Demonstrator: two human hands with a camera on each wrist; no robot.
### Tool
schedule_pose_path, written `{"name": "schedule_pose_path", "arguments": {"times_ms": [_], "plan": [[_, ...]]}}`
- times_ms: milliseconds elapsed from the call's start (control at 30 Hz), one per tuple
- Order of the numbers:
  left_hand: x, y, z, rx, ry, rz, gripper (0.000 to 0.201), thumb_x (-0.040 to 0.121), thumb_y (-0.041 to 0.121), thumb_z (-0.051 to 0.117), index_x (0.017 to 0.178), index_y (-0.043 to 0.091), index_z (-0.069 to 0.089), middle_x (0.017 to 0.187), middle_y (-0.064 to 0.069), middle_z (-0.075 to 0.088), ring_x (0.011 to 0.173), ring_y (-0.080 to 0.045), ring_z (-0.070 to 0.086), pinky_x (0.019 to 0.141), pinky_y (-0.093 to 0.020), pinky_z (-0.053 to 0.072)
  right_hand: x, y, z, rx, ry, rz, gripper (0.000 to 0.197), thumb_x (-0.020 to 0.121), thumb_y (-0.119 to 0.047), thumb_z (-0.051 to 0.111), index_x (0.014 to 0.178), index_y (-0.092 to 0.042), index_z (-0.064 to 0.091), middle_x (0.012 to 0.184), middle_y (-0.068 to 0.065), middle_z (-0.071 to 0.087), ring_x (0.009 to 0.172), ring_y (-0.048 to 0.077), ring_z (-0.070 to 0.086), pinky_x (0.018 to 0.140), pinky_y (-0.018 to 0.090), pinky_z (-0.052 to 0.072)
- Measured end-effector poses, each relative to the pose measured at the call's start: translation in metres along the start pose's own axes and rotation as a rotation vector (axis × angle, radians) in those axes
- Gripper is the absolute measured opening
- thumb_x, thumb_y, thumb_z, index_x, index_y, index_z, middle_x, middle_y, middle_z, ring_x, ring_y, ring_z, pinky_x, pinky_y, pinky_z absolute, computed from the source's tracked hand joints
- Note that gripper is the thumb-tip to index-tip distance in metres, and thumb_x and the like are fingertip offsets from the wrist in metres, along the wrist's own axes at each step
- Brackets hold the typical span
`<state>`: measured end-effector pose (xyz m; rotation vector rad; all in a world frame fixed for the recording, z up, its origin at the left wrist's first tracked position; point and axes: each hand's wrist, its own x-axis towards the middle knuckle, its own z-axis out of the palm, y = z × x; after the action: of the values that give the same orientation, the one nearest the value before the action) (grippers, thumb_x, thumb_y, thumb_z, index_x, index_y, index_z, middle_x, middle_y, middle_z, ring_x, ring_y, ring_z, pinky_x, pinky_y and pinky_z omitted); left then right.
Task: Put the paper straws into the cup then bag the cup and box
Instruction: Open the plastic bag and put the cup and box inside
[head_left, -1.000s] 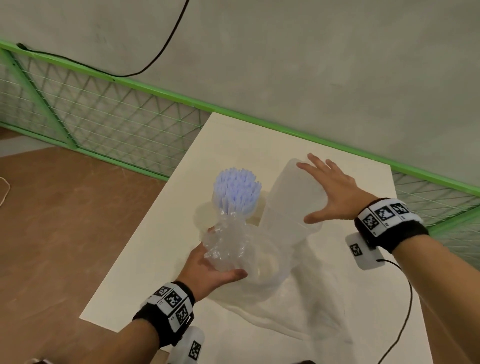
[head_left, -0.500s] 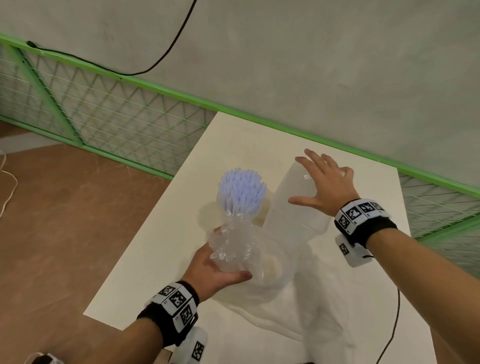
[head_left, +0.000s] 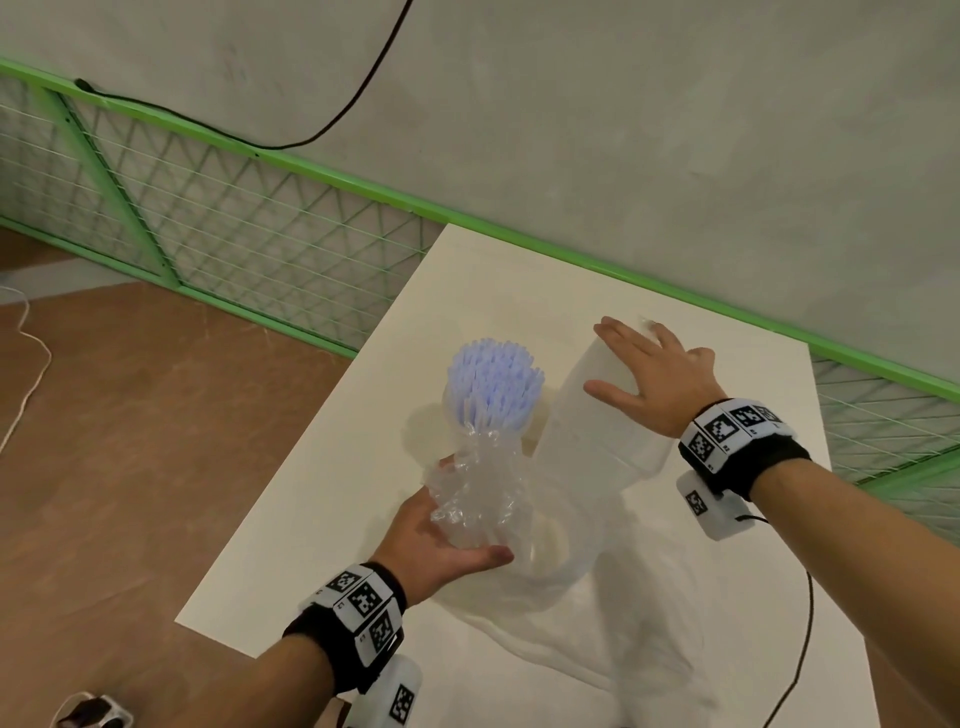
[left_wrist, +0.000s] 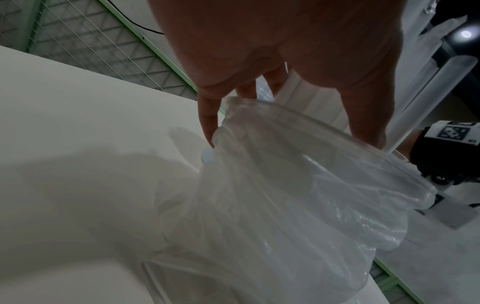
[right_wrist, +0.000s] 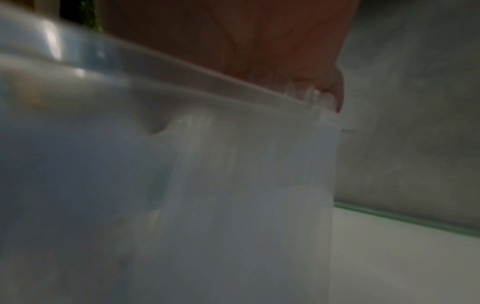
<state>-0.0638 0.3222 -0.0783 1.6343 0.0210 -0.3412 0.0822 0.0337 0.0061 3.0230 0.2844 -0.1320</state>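
A bunch of pale blue paper straws (head_left: 493, 384) stands upright in a cup that the crumpled clear bag (head_left: 478, 493) mostly hides. My left hand (head_left: 441, 535) grips the bunched bag around the cup from the near left; the left wrist view shows its fingers (left_wrist: 207, 115) and thumb on either side of the bag (left_wrist: 285, 195). A translucent white box (head_left: 597, 447) stands on end just right of the straws, its lower part inside the bag. My right hand (head_left: 649, 374) holds the box's upper end, thumb on the near face. The right wrist view shows fingers over the box's (right_wrist: 207, 185) edge.
The white table (head_left: 322, 519) ends close to the left of the cup, with brown floor below. A green mesh fence (head_left: 208, 223) runs behind the table along a grey wall. A black cable (head_left: 795, 649) trails from my right wrist across the table's near right.
My right hand has slid from the box's broad face up to its top end, and the box now stands steeper. My left hand keeps its hold on the bag.
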Motion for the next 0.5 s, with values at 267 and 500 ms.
{"name": "schedule_pose_path", "arguments": {"times_ms": [267, 500], "plan": [[0.000, 0.002, 0.000, 0.049, 0.000, 0.026, 0.092, 0.056, 0.026, 0.098, 0.134, 0.029, 0.050, 0.122, 0.010, 0.068, 0.115, -0.004, 0.062, 0.103, -0.030, 0.049, 0.006, -0.009, 0.001, 0.201, 0.166, 0.094, 0.040, 0.099, -0.048, 0.043, 0.138, -0.041, 0.047, 0.150, -0.019, 0.041, 0.132, 0.023, 0.045, 0.092, 0.047, 0.038], [-0.001, 0.004, 0.002, 0.045, -0.002, 0.017, 0.093, 0.056, 0.027, 0.097, 0.136, 0.031, 0.049, 0.123, 0.011, 0.067, 0.115, -0.002, 0.062, 0.102, -0.028, 0.049, -0.006, -0.005, -0.002, -0.029, 0.009, 0.035, 0.060, 0.098, -0.061, 0.015, 0.153, -0.036, 0.009, 0.161, -0.021, 0.001, 0.150, 0.025, -0.003, 0.108, 0.062, 0.013]]}}
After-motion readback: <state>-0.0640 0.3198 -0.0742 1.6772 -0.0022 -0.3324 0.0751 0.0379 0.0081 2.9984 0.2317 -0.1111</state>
